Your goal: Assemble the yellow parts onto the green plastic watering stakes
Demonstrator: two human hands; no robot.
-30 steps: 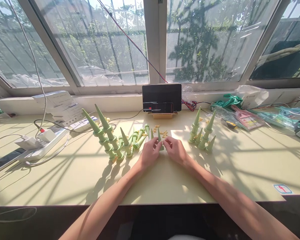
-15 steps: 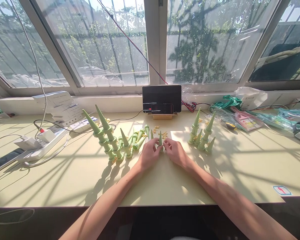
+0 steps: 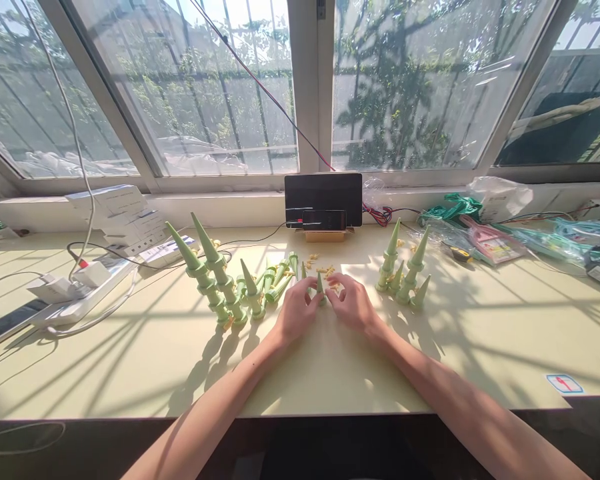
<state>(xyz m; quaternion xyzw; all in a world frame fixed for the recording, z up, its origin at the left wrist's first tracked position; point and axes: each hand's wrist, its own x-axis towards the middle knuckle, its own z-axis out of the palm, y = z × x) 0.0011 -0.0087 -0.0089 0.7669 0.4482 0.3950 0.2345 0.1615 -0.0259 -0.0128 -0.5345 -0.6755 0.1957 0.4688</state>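
The left hand (image 3: 298, 308) has its fingers at a small upright green cone (image 3: 320, 287), though whether they pinch it I cannot tell; the right hand (image 3: 353, 305), digits apart, is just beside it. Close beyond the grip, another cone (image 3: 303, 272) and yellow pieces (image 3: 326, 269) crowd the way; green towers (image 3: 222, 280) flank it leftward, a cone cluster (image 3: 404, 280) rightward.
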